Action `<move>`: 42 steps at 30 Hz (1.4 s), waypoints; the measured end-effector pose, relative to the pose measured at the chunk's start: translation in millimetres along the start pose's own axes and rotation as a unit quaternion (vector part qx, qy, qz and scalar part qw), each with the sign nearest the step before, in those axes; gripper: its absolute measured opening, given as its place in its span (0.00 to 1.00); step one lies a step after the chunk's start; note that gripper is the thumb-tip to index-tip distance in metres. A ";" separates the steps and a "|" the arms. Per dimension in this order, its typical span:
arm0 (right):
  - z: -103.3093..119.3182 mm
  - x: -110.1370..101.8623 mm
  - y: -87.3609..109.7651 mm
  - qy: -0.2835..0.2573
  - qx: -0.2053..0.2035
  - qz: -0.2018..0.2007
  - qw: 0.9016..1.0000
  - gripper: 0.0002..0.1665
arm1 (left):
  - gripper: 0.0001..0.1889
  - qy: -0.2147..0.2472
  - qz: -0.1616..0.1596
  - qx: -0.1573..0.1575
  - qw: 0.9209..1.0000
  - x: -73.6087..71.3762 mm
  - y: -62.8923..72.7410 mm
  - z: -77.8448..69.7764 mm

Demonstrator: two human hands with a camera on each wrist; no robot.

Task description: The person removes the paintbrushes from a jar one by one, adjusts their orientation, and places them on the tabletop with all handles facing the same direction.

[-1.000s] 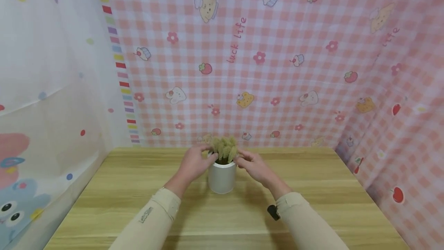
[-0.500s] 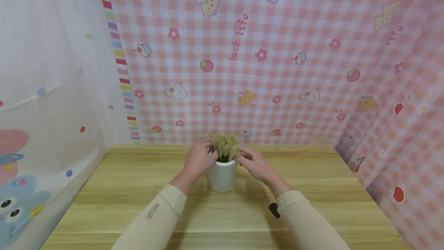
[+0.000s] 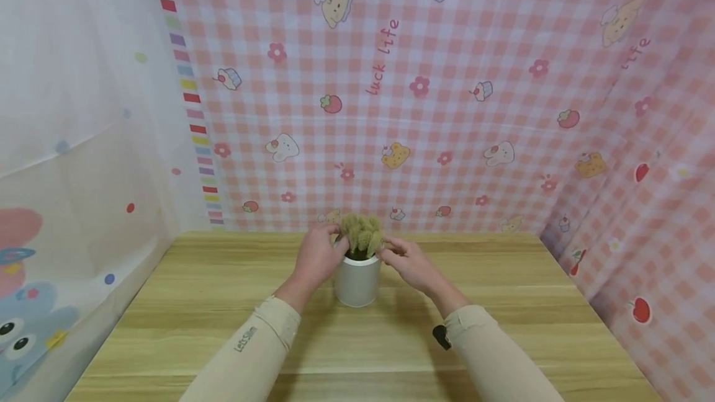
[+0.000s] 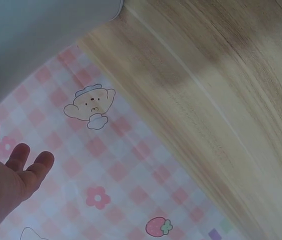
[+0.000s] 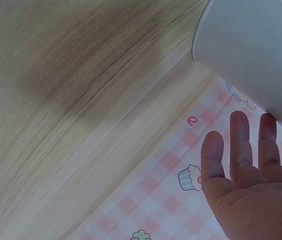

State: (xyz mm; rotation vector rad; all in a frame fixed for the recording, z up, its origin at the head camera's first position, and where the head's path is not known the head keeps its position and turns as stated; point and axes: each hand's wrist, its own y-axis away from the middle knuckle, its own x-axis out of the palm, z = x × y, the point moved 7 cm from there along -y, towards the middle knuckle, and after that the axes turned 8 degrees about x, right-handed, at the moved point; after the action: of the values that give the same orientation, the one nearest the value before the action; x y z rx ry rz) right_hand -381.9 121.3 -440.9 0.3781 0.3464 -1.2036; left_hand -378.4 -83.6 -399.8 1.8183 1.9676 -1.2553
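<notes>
A white cylindrical pot (image 3: 357,284) stands upright on the wooden table, holding a plant with fluffy yellow-green heads (image 3: 362,233). My left hand (image 3: 318,254) is at the plant's left side, thumb and forefinger at the heads just above the rim. From the right, my right hand (image 3: 410,263) brings its thumb and forefinger to the plant's edge, close over the rim. I cannot tell whether either hand pinches the plant. In the left wrist view, loosely bent fingers (image 4: 36,172) show below the pot (image 4: 36,37). The right wrist view shows three fingers (image 5: 239,150) held out beside the pot (image 5: 251,55).
The wooden table (image 3: 357,352) reaches back to a pink checked cloth (image 3: 357,141) with cartoon prints. A white cloth (image 3: 95,110) with coloured dots hangs on the left. Near the right cuff is a small black object (image 3: 441,337).
My left hand has shifted slightly up and turned a little at the plant's side. The right hand stays at the plant's right edge. The whole head view has shifted slightly.
</notes>
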 end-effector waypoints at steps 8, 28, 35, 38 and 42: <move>-1.1 0.8 -1.0 -0.008 0.009 -0.006 1.000 0.35 | 0.11 0.027 -0.020 0.002 0.999 -7.5 -2.6 -6.1; -0.2 2.0 0.4 -0.002 0.015 -0.014 1.000 0.35 | 0.19 0.074 -0.050 -0.039 0.995 -29.0 -5.5 -13.0; -2.3 1.8 0.6 -0.009 0.017 -0.010 1.000 0.36 | 0.19 0.102 -0.077 -0.029 0.991 -47.4 -13.1 -19.6; -1.5 1.7 0.7 -0.010 0.011 -0.009 1.000 0.36 | 0.18 0.122 -0.095 -0.028 0.988 -58.3 -15.4 -21.0; -0.4 1.5 1.9 -0.008 0.011 -0.009 1.000 0.36 | 0.18 0.147 -0.116 -0.026 0.982 -74.7 -18.3 -21.3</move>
State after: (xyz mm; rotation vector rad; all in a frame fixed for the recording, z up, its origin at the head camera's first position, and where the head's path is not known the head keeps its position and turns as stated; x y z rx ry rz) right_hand -379.6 120.8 -441.7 0.3847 0.3247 -1.2271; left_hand -368.6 -122.1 -330.7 1.8831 2.4046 -1.0280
